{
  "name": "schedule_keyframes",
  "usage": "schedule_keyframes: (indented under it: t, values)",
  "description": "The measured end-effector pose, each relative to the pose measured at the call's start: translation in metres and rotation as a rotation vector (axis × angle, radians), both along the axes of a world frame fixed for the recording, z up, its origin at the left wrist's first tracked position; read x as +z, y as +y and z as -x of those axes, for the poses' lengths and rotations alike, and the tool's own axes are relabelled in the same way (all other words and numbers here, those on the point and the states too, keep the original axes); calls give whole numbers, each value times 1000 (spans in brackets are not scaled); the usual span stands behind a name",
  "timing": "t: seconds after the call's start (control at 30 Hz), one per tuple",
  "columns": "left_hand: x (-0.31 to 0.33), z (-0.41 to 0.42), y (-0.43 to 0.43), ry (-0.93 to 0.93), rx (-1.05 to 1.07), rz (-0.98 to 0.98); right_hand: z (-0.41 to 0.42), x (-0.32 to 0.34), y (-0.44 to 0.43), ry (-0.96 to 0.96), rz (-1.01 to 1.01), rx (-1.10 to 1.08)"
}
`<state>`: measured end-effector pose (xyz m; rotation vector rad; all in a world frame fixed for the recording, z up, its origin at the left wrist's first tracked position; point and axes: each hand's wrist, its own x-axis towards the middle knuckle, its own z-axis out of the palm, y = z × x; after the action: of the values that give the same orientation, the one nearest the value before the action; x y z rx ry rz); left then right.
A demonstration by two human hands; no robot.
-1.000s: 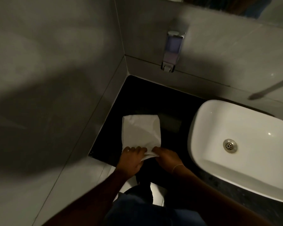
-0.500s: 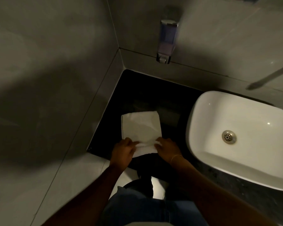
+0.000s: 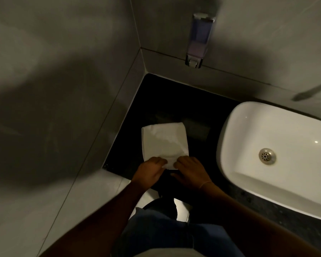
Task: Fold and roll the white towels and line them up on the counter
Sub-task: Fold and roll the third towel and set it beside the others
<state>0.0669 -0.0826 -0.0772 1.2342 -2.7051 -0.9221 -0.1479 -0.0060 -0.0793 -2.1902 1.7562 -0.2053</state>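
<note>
A white towel [image 3: 164, 140], folded into a narrow strip, lies flat on the black counter [image 3: 167, 101] in the corner by the wall. Its near end is curled up into a small roll. My left hand [image 3: 150, 172] rests on the left part of that roll and my right hand [image 3: 190, 170] on the right part. The fingers of both hands are bent over the rolled edge and grip it. The rest of the strip stretches away from me, smooth and flat.
A white basin [image 3: 230, 145] with a metal drain [image 3: 266, 156] fills the counter's right side. A soap dispenser [image 3: 199, 39] hangs on the back wall above the counter. Grey tiled walls close in the left and back. The counter's front edge runs just under my wrists.
My hands have come closer together on the towel's near end and pushed it a little further away, so the rolled part has grown. The camera has tilted slightly.
</note>
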Motion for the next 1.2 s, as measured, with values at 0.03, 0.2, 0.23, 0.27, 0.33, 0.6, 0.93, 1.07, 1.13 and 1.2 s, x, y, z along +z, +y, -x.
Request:
schedule_keyframes:
  t: [0.03, 0.2, 0.23, 0.27, 0.33, 0.6, 0.93, 1.07, 1.13, 1.2]
  values:
    - [2, 0, -3, 30, 36, -42, 5, -1, 0, -1, -18, 40]
    - [6, 4, -29, 127, 271, -436, 15, 7, -18, -21, -109, -15]
    - [8, 4, -33, 147, 261, -423, 13, 10, -24, -61, -135, -67]
    - [7, 4, -35, 154, 223, -357, 12, 13, -29, -126, -156, -127]
    - [8, 3, -32, 85, 124, -131, 11, 22, -40, -259, -230, -238]
    - [2, -2, -32, -173, -13, 388, 10, 30, -71, -177, -228, -326]
    - [17, -9, -21, -18, 71, -241, 18, 5, -24, 133, -3, 2]
    - [14, -13, -4, -274, -13, 109, 16, 13, -25, -20, -151, -86]
    - [14, -12, 1, -428, -51, 178, 14, 23, -37, -96, -273, -151]
    - [15, -10, 2, -420, -15, 198, 15, 34, -51, -134, -418, -198]
